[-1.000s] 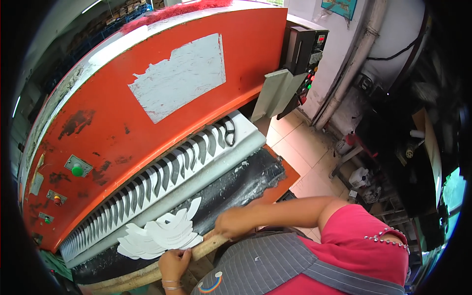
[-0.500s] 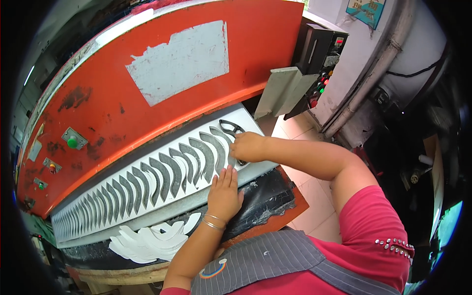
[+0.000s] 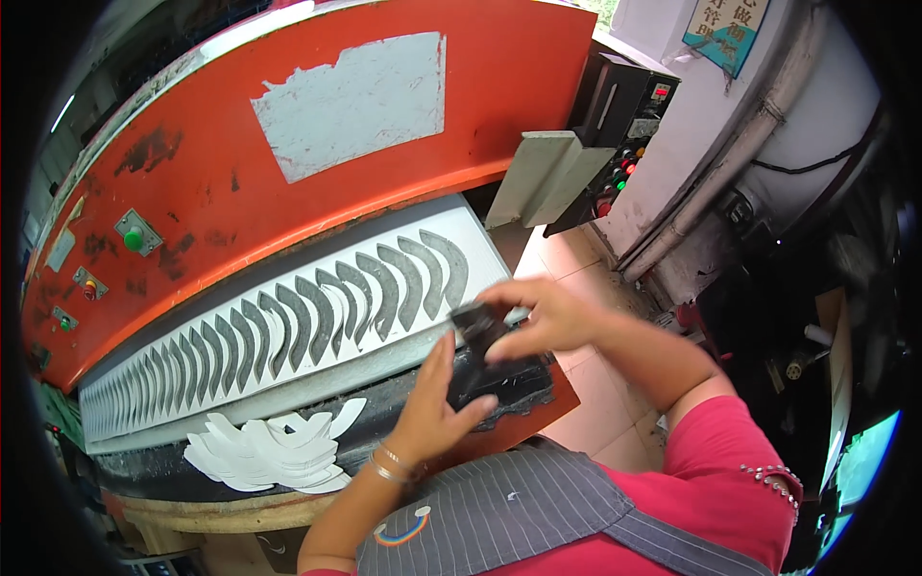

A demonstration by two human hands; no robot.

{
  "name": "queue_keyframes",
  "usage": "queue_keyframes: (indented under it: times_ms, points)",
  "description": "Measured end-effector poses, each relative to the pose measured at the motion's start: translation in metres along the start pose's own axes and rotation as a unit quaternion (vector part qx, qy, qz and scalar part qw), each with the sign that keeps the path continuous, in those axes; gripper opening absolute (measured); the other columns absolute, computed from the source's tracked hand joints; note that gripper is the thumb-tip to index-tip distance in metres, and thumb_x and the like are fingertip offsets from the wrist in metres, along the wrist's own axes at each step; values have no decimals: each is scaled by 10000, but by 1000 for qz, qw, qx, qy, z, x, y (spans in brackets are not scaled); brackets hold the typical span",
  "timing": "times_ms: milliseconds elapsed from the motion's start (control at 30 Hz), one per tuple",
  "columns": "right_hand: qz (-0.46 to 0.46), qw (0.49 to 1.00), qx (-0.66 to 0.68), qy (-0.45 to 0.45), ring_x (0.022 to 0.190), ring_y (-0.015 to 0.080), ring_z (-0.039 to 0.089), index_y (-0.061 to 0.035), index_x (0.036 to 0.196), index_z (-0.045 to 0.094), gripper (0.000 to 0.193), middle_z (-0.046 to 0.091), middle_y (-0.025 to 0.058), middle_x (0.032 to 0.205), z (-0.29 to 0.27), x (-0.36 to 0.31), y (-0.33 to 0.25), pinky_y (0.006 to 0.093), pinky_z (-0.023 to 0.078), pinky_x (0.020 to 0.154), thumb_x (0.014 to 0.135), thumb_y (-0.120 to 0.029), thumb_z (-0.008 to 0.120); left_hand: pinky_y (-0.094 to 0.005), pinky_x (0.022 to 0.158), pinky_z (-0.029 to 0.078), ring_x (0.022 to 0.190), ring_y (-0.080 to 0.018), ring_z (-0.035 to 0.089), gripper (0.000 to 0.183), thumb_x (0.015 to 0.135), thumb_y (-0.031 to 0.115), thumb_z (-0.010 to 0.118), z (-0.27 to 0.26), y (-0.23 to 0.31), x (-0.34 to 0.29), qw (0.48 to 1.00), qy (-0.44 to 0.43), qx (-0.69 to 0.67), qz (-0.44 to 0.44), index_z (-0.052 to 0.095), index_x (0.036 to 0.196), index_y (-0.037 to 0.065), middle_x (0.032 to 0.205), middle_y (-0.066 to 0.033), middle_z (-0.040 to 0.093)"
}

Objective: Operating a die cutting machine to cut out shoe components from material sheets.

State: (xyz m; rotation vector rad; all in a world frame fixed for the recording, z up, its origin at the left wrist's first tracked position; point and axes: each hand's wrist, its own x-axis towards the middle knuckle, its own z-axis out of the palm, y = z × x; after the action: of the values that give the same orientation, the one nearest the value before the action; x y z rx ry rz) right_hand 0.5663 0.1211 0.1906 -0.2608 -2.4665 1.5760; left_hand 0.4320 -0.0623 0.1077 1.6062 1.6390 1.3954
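Note:
My right hand grips a dark curved cutting die, tilted and blurred by motion above the near edge of the press bed. Beside the die is my left hand, fingers stretched out and thumb apart, with nothing in it; whether its fingertips touch the die I cannot tell. A white sheet covers the bed, with a long row of dark grey crescent-shaped cut-outs along it. On the black ledge in front lies a pile of white crescent-shaped pieces.
Behind the bed rises the orange press beam, with buttons at its left. At the right are a pale metal bracket and a black control box with lit buttons. A pipe runs along the wall.
My right hand has lifted the cutting die off the sheet's right end and drawn it nearer, uncovering another cut-out. My left hand has come off the sheet, its thumb now spread.

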Motion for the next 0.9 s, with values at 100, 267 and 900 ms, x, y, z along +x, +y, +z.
queue_keyframes:
  times_ms: [100, 267, 900]
  points:
    - [-48, 998, 19, 25, 957, 191, 576, 9, 1204, 548, 570, 605, 94, 1053, 63, -11, 24, 313, 448, 874, 755, -268, 765, -309, 941, 411, 1061, -179, 541, 410, 889, 132, 592, -3, 3, -32, 961, 24, -228, -156, 461, 1250, -12, 1139, -119, 563]
    - [-176, 976, 91, -85, 1298, 312, 378, -3, 1356, 411, 544, 401, 195, 1383, 111, -19, 72, 382, 293, 1071, 884, -192, 604, -262, 845, 467, 973, -121, 575, 360, 856, 65, 638, -28, 13, -79, 946, 27, -224, -234, 474, 1170, -1, 1045, -63, 595]
    - [-91, 970, 99, -200, 802, 346, 663, -110, 1417, 340, 690, 656, 185, 917, 172, -25, 70, 350, 520, 668, 782, -48, 604, -279, 669, 516, 808, -147, 654, 510, 677, 168, 840, -15, -40, -154, 980, 21, -76, -182, 572, 1081, 11, 930, -87, 663]
